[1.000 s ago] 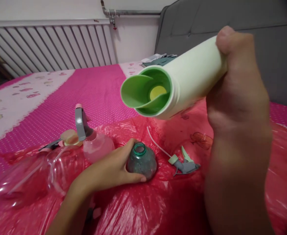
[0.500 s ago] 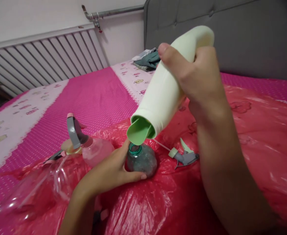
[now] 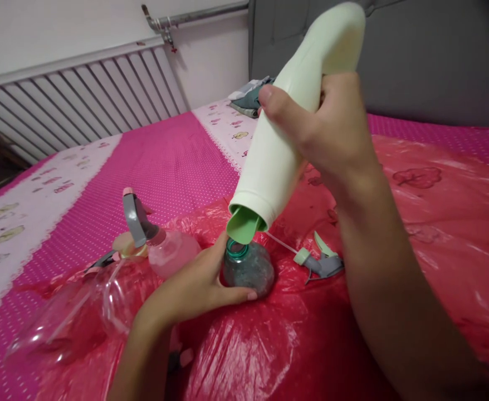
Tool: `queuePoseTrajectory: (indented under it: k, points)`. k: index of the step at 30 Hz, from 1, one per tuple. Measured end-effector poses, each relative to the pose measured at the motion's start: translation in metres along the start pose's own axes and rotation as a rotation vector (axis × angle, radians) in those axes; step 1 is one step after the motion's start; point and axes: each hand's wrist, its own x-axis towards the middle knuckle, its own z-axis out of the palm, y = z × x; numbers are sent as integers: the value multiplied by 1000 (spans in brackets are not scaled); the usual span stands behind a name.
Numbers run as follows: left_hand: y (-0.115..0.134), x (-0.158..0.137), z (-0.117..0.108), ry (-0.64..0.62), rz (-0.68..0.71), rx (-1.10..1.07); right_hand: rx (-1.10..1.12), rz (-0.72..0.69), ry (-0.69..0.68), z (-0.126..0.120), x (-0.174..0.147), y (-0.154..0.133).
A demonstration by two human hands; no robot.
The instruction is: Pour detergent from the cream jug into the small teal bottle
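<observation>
My right hand [image 3: 323, 122] is wrapped round a pale cream bottle [image 3: 269, 161], tipped mouth down. Its green spout [image 3: 243, 225] hangs just over the open neck of a small round green-tinted bottle [image 3: 248, 270]. Around the left side of that small bottle curves my left hand [image 3: 203, 284], thumb along its front. No liquid can be made out between spout and neck. To the right, a grey and green spray head [image 3: 322, 262] with a thin tube lies on the red plastic sheet [image 3: 244, 351].
Left of my left hand stands a pink spray bottle [image 3: 171, 253]. A clear plastic bottle [image 3: 73, 312] lies on its side nearby. Folded clothes [image 3: 247, 99] sit at the back of the pink bedspread [image 3: 161, 161], before a grey headboard [image 3: 415, 67]. A radiator [image 3: 81, 94] lines the wall.
The cream bottle is tilted more steeply, its base higher and its spout nearer the small bottle's neck. The whole view has shifted slightly. My left hand keeps its hold.
</observation>
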Motion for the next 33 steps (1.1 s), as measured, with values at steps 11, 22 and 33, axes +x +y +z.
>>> queuePoseTrajectory:
  k: [11, 22, 33]
  points:
    - [-1, 1, 2, -1, -35, -10, -8, -101, -33, 4, -2, -6]
    - [0, 2, 3, 0, -44, -11, -57, -206, -27, 5, -5, -15]
    - [1, 0, 3, -2, -42, -27, -76, -176, -35, 5, -10, -24]
